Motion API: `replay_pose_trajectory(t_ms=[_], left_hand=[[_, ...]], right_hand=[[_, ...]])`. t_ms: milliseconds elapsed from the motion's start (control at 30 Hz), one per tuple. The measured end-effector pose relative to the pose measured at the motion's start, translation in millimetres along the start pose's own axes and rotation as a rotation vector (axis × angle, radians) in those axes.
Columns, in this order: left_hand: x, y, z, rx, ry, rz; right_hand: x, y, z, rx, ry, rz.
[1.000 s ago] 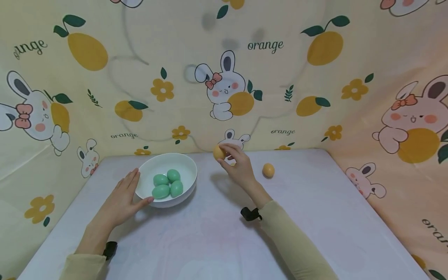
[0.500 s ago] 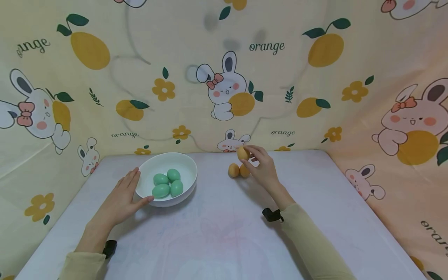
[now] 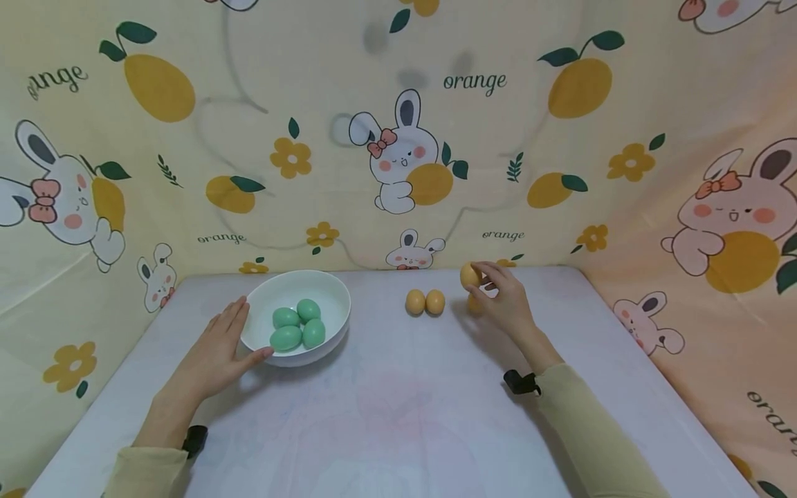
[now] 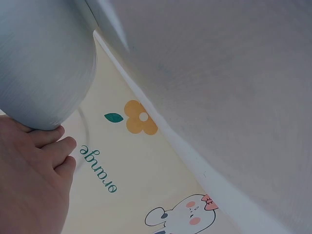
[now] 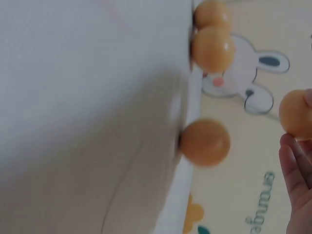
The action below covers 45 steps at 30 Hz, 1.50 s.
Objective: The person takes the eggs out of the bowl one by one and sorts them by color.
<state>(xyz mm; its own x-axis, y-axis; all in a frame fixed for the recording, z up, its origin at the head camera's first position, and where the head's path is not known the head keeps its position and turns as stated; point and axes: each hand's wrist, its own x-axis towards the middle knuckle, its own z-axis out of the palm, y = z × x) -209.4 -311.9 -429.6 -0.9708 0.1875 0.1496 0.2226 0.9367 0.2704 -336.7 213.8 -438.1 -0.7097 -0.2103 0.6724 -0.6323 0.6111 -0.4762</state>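
Note:
My left hand (image 3: 212,353) rests against the left side of a white bowl (image 3: 338,328), its fingers straight along the wall and the thumb at the front rim. Several green eggs (image 3: 286,338) lie grouped inside the bowl. To the right, my right hand (image 3: 510,304) pinches a brownish-yellow egg (image 3: 470,275) between thumb and fingertips, raised above the table. Below it another yellow egg (image 3: 474,306) sits on the table, partly covered by the hand. Two more yellow eggs, a left one (image 3: 415,302) and a right one (image 3: 435,302), lie side by side between bowl and right hand.
The white table (image 3: 386,415) ends at the back against an upright cloth (image 3: 299,83) printed with rabbits and oranges. Similar cloth stands along both sides. A small black camera is strapped to each wrist.
My right hand has moved steadily rightward with the egg held up, uncovering the two paired eggs and now partly covering the one farther right. The left hand and the bowl have stayed in place.

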Motion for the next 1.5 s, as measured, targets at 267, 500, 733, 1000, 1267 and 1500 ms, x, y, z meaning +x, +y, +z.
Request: replay_pose_trajectory(t_ms=[267,500,733,1000,1267,1500], left_hand=[[0.7,-2.0,1.6,0.005,0.006,0.005],[0.5,-2.1,1.6,0.003,0.01,0.01],[0.3,-0.9,0.4,0.006,0.003,0.006],[-0.3,-0.6,0.1,0.007,0.007,0.01],[0.4,-0.3,0.7,0.01,0.003,0.009],[-0.3,-0.2,-0.3,0.005,0.008,0.014]], right_hand=[[-8.2,21,-24,-0.1,-0.076,0.083],[-12.2,35,-38,-0.105,-0.168,0.161],[-14.1,44,-42,-0.155,-0.306,0.263],[-15.3,52,-42,-0.176,-0.434,0.367],[-16.0,56,-37,-0.182,-0.483,0.411],[-14.2,52,-37,-0.196,-0.503,0.436]])
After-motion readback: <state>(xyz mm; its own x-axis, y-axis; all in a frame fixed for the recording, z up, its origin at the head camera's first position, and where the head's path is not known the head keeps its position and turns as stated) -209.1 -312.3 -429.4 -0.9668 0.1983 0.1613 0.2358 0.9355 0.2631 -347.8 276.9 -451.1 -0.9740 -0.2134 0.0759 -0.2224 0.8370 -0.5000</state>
